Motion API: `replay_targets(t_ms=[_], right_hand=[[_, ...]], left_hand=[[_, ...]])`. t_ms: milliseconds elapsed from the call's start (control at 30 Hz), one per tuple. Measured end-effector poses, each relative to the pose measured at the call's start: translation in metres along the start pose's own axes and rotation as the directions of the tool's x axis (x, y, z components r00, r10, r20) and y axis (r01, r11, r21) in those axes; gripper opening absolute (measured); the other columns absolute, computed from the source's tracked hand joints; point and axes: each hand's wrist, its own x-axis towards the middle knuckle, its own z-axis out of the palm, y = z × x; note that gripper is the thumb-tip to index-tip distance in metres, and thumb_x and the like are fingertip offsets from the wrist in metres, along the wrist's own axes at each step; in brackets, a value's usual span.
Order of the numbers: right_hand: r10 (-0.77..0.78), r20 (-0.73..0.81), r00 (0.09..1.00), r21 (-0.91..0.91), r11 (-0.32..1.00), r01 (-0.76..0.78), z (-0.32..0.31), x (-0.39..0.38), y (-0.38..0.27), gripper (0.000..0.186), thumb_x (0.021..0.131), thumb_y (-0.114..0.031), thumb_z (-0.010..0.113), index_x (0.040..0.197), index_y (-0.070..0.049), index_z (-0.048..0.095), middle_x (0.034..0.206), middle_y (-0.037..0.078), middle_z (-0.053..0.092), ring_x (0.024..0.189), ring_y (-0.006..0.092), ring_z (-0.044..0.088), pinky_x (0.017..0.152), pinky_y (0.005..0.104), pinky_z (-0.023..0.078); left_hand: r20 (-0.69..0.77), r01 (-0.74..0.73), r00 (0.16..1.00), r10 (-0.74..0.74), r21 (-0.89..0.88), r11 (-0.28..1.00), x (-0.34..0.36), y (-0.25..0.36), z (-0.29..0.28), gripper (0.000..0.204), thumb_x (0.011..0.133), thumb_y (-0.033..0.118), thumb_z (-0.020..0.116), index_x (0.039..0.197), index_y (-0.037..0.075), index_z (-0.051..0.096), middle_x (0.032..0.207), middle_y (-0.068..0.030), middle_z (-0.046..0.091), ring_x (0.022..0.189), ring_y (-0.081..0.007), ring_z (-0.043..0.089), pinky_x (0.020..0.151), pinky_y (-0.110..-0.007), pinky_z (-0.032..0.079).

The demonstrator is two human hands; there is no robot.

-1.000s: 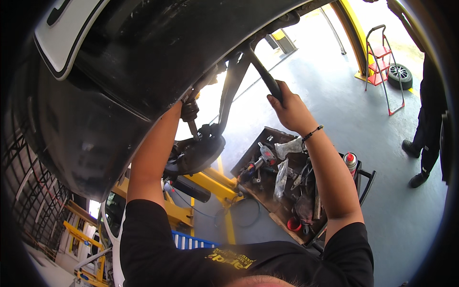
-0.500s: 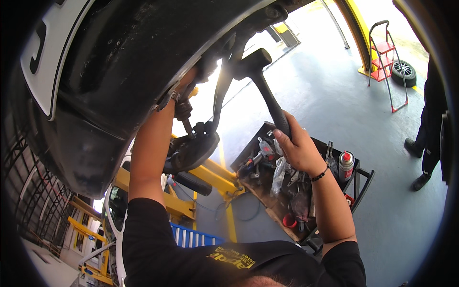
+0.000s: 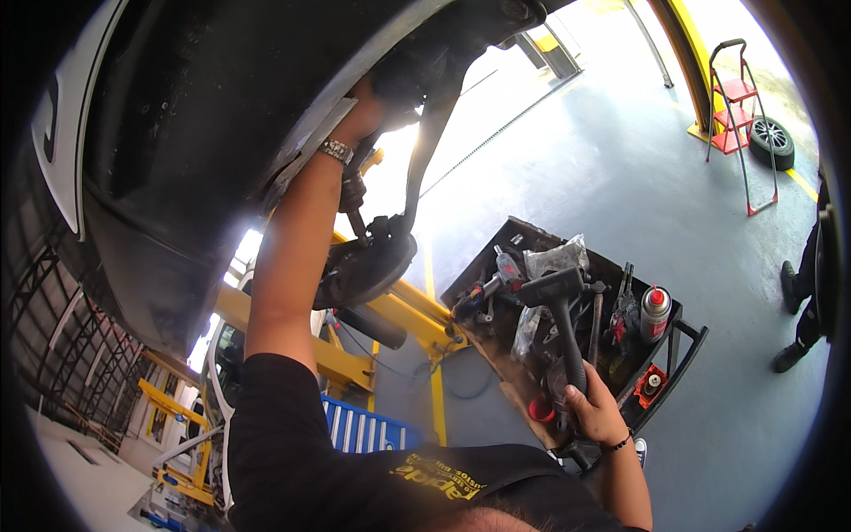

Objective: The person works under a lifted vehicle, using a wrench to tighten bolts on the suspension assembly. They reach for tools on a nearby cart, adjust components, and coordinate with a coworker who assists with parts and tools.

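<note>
My left hand (image 3: 362, 115) reaches up under the black fender (image 3: 177, 177) of a raised car, next to the dark suspension arm (image 3: 430, 146). Its fingers are lost in shadow among the parts. Below its wrist hangs the brake disc assembly (image 3: 377, 273). Fingers and thumb of my right hand (image 3: 599, 410) are wrapped round the handle of a black mallet (image 3: 566, 324), head up, over the tool cart (image 3: 479, 266). Loose tools, a power tool (image 3: 508, 269), plastic bags (image 3: 557, 257) and a red cup (image 3: 541, 409) lie in the cart.
A spray can (image 3: 655, 312) stands in the cart's right corner. Yellow lift arms (image 3: 412, 310) cross below the car. Farther right are a red step ladder (image 3: 734, 115), a wheel (image 3: 771, 142) and another person's legs (image 3: 802, 310). A blue ribbed object (image 3: 368, 427) lies low.
My right hand has lowered the mallet from beside the suspension arm down over the cart. My left hand stays up under the fender. The view has shifted slightly.
</note>
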Motion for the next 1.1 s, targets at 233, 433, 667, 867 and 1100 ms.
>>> replay_targets(t_ms=[233, 433, 667, 867, 1100], right_hand=[[0.1, 0.084, 0.991, -0.119, 0.989, -0.09, -0.009, -0.021, 0.042, 0.052, 0.101, -0.024, 0.06, 0.145, -0.003, 0.042, 0.107, 0.009, 0.061, 0.083, 0.0124, 0.06, 0.075, 0.03, 0.051], [0.322, 0.122, 0.939, -0.029, 0.947, -0.32, -0.013, -0.055, 0.067, 0.052, 0.1, -0.023, 0.061, 0.145, -0.004, 0.043, 0.109, 0.007, 0.061, 0.096, 0.0139, 0.059, 0.086, 0.0301, 0.05], [0.303, 0.173, 0.937, -0.172, 0.946, -0.274, -0.035, -0.058, 0.058, 0.053, 0.099, -0.026, 0.063, 0.144, -0.004, 0.044, 0.11, 0.01, 0.065, 0.102, 0.0187, 0.061, 0.091, 0.0326, 0.049], [0.321, 0.233, 0.918, -0.293, 0.923, -0.249, -0.056, -0.049, 0.04, 0.052, 0.099, -0.029, 0.062, 0.142, -0.005, 0.045, 0.105, 0.012, 0.067, 0.097, 0.0216, 0.065, 0.088, 0.0344, 0.05], [0.247, 0.287, 0.925, -0.356, 0.925, -0.136, -0.041, -0.046, 0.035, 0.049, 0.098, -0.029, 0.063, 0.136, -0.003, 0.047, 0.082, 0.012, 0.068, 0.078, 0.0253, 0.068, 0.076, 0.037, 0.053]], left_hand=[[0.045, 0.021, 0.998, -0.034, 0.25, 0.968, -0.041, 0.005, -0.018, 0.06, 0.09, 0.023, 0.06, 0.145, 0.002, 0.044, 0.138, -0.0248, 0.056, 0.128, -0.0395, 0.054, 0.107, -0.045, 0.043], [-0.142, -0.012, 0.988, 0.056, 0.29, 0.957, -0.078, -0.034, -0.034, 0.049, 0.088, 0.024, 0.064, 0.131, 0.001, 0.057, 0.128, -0.0252, 0.062, 0.119, -0.0418, 0.059, 0.1, -0.044, 0.046], [0.152, 0.013, 0.987, -0.044, 0.203, 0.979, -0.058, 0.009, -0.038, 0.058, 0.082, 0.021, 0.068, 0.131, -0.004, 0.052, 0.129, -0.0271, 0.06, 0.119, -0.0413, 0.059, 0.099, -0.043, 0.047], [0.161, -0.072, 0.986, 0.041, 0.19, 0.979, -0.059, 0.022, -0.018, 0.086, 0.076, 0.018, 0.071, 0.151, 0.0, 0.031, 0.137, -0.0273, 0.055, 0.128, -0.0387, 0.055, 0.107, -0.042, 0.044], [0.154, -0.003, 0.988, 0.006, -0.023, 1.0, -0.023, -0.007, -0.002, 0.094, 0.069, 0.029, 0.082, 0.149, 0.006, 0.039, 0.141, -0.0233, 0.053, 0.132, -0.0342, 0.052, 0.108, -0.042, 0.044]])
